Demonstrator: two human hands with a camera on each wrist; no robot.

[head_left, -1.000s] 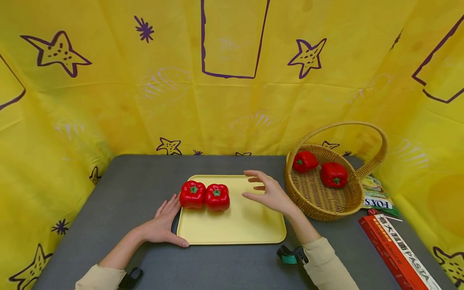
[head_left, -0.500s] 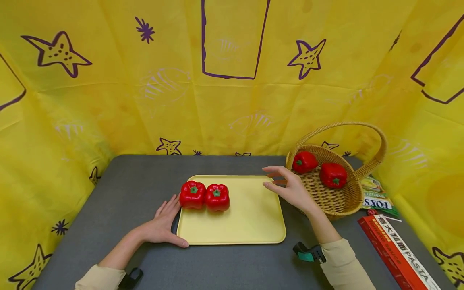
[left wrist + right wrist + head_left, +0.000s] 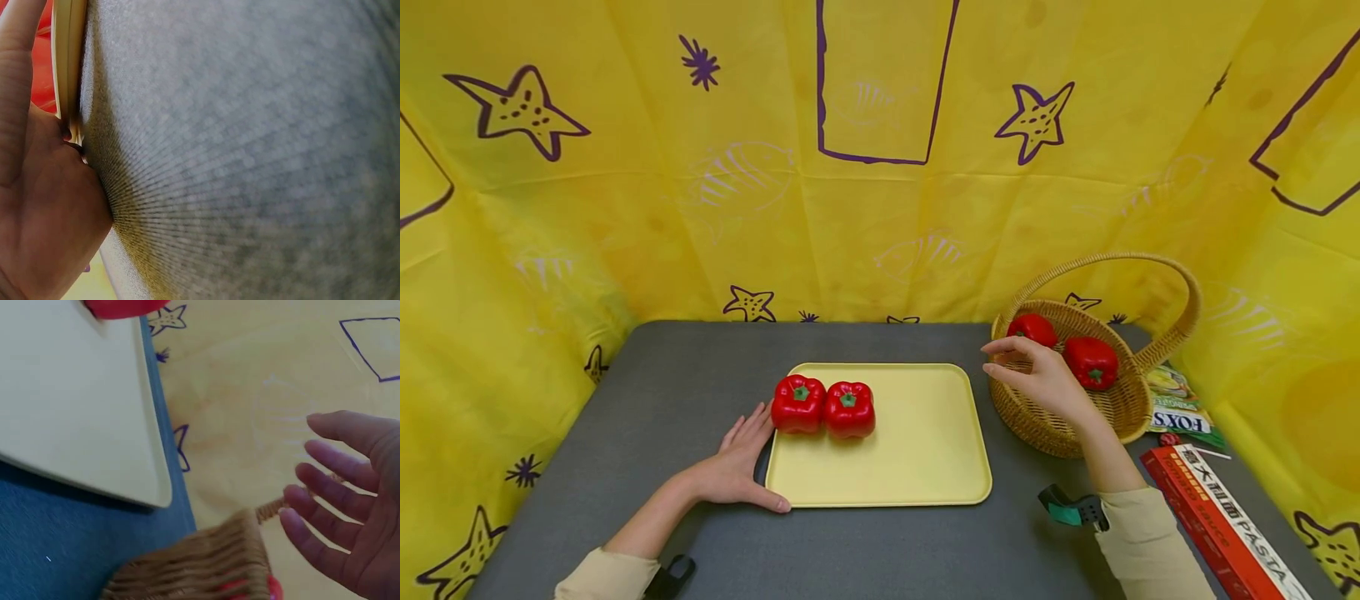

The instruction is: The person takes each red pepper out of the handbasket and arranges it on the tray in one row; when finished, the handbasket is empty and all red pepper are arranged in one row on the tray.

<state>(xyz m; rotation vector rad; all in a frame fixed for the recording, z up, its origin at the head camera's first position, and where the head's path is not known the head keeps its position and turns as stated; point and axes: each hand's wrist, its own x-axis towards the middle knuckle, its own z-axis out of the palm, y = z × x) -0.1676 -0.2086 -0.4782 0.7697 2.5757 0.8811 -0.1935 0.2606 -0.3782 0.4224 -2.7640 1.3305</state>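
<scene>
Two red bell peppers (image 3: 798,403) (image 3: 850,409) stand side by side at the left end of a pale yellow tray (image 3: 925,442). My left hand (image 3: 737,467), fingers spread, rests against the tray's left edge, its thumb at the near corner; the left wrist view shows the palm (image 3: 50,206) beside the tray rim (image 3: 67,56). My right hand (image 3: 1048,379) holds nothing and hovers over the left side of a wicker basket (image 3: 1037,425). Inside the basket lie two more red peppers (image 3: 1034,328) (image 3: 1091,362). In the right wrist view the right hand's fingers (image 3: 331,494) are loosely bent above the basket rim (image 3: 200,562).
The basket's tall handle (image 3: 1187,312) arches over it. To its right lie a green FOX'S packet (image 3: 1183,417) and a long red and white pasta box (image 3: 1225,525). A yellow patterned cloth (image 3: 880,208) hangs behind the grey table (image 3: 700,367).
My right hand has moved right, from above the tray to over the basket, with nothing in it. The left hand, tray and peppers have stayed in place.
</scene>
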